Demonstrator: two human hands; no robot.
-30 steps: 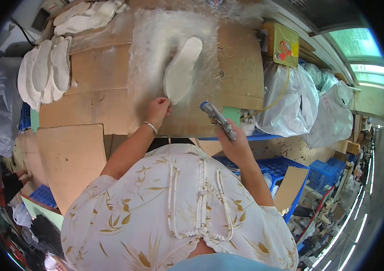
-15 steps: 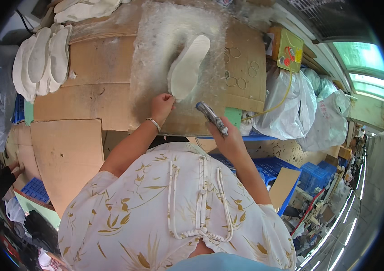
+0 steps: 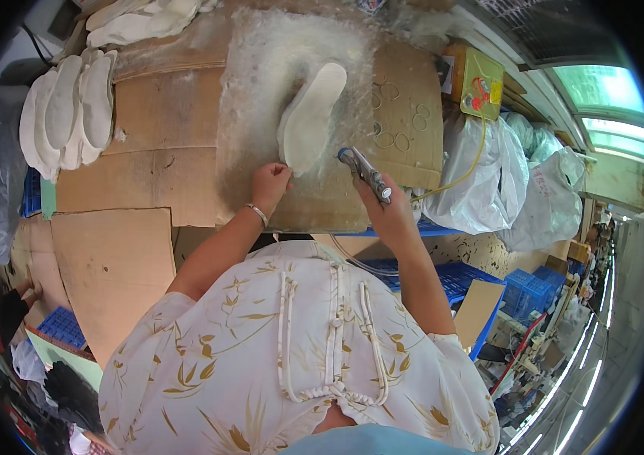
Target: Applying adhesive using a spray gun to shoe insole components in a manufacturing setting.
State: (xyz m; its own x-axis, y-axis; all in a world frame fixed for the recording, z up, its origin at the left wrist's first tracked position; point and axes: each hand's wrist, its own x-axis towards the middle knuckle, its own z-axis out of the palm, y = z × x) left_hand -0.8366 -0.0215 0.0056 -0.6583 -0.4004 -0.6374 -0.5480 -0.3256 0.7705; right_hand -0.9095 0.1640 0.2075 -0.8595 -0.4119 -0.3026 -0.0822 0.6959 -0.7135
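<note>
While my left hand point(image 3: 269, 188) pinches the white insole point(image 3: 311, 121) at its near end, my right hand point(image 3: 392, 214) is wrapped around a grey spray gun point(image 3: 365, 171).

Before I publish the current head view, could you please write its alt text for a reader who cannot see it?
A person's left hand pinches the near end of a white sole-shaped piece on cardboard, while the right hand holds a grey handheld tool. Similar white pieces lie at left.

The insole point(image 3: 311, 121) looks matt, the spray gun point(image 3: 368, 174) shiny metal.
</note>
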